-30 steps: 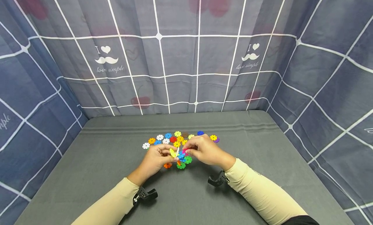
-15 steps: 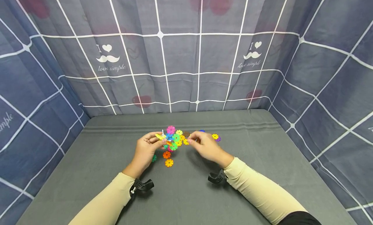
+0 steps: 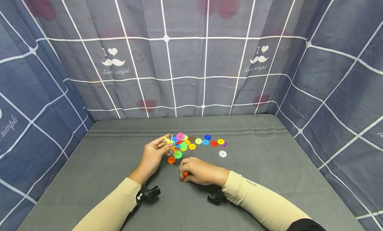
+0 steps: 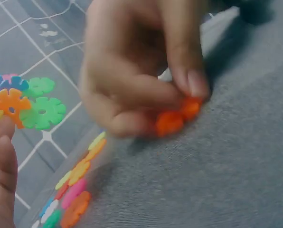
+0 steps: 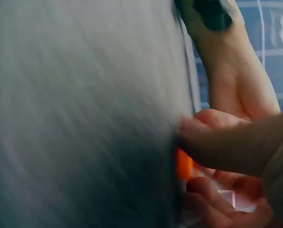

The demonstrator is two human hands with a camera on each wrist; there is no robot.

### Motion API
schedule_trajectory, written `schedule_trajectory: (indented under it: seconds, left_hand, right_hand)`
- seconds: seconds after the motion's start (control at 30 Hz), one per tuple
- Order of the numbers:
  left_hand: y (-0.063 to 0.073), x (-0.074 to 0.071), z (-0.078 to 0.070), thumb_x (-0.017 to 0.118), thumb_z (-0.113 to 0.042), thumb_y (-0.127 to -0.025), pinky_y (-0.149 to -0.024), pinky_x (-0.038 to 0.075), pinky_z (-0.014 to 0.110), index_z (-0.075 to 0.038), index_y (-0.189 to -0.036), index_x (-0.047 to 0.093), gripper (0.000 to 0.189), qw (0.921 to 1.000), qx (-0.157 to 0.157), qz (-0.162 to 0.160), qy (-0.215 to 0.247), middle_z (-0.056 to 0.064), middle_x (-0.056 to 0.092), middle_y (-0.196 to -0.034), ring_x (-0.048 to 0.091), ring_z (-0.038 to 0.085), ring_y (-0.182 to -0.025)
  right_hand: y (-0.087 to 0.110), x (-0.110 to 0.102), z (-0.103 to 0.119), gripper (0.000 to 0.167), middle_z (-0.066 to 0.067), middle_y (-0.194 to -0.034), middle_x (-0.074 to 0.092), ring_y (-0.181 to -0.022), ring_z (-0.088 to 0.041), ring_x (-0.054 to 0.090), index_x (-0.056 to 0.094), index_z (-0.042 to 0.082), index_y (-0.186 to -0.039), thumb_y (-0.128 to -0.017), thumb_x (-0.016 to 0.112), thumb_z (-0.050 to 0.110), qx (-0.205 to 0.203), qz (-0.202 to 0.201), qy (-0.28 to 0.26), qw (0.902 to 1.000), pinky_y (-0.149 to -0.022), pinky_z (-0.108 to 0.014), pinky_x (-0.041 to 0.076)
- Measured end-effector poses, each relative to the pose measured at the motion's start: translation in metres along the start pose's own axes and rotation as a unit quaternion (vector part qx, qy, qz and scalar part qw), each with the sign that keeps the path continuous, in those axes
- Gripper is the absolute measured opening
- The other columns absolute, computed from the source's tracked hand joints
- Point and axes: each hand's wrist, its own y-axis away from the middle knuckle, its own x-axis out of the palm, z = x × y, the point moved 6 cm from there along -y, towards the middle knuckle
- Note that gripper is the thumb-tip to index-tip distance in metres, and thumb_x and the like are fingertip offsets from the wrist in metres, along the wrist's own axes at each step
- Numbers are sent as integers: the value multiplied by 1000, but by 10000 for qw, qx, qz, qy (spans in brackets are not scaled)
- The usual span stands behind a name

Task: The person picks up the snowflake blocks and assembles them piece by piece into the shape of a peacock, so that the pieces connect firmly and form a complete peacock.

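My left hand (image 3: pixel 152 156) holds a cluster of joined, notched flower-shaped plastic discs above the table. In the head view its yellow disc (image 3: pixel 169 141) is by the fingers and a pink disc (image 3: pixel 180 136) is at the top. An orange disc (image 4: pixel 12 105) and a green disc (image 4: pixel 42 113) of that cluster show in the left wrist view. Nearer the front of the table, my right hand (image 3: pixel 200 171) pinches an orange disc (image 4: pixel 170 122) between thumb and fingers, close to the cloth. The fingers partly hide it, and both wrist views are blurred there.
Behind the hands lie several loose discs, among them a blue one (image 3: pixel 207 137), a red one (image 3: pixel 213 143) and a white one (image 3: pixel 222 154). A loose orange disc (image 3: pixel 171 160) lies beside the left hand. Grey cloth (image 3: pixel 254 158) covers the table; checked curtains (image 3: pixel 185 58) surround it.
The hands have parted: the left carried the cluster back and left, while the right let go of it, moved toward the front and took hold of the orange disc.
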Motion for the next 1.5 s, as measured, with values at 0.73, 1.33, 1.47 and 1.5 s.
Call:
schedule_trajectory:
  seconds: [0.73,1.33,1.47,1.5]
  left_hand:
    - [23,47,-6,73,-8,-101,-78,60,48,1,-125,68,26,9573,47,2495,-1458,9,70,-100,69,35,-84]
    - [28,50,-11,75,0,-97,-77,60,32,4,-124,70,28,9606,72,2534,-1142,13,73,-111,70,21,-86]
    - [29,51,-10,75,3,-96,-76,61,34,6,-121,70,25,9598,9,2614,-1018,13,72,-105,69,20,-87]
    - [29,51,-10,74,3,-96,-76,61,34,6,-121,69,25,9594,6,2629,-1024,12,72,-103,69,19,-87]
  right_hand:
    - [28,-97,-41,11,-18,-84,72,-55,-24,57,77,-5,-106,-96,75,-2,979,-2431,-3348,9051,-48,-35,51]
    - [24,-77,-36,10,-12,-81,72,-54,-13,51,76,-5,-104,-95,75,-3,1088,-2089,-3578,9036,-49,-23,44]
    - [22,-71,-38,10,-15,-80,71,-54,-14,49,76,-7,-105,-96,72,-6,1076,-2046,-3748,8978,-49,-23,43]
    - [22,-70,-38,9,-14,-80,70,-54,-14,49,76,-7,-105,-96,72,-7,1103,-2055,-3747,8974,-49,-23,42]
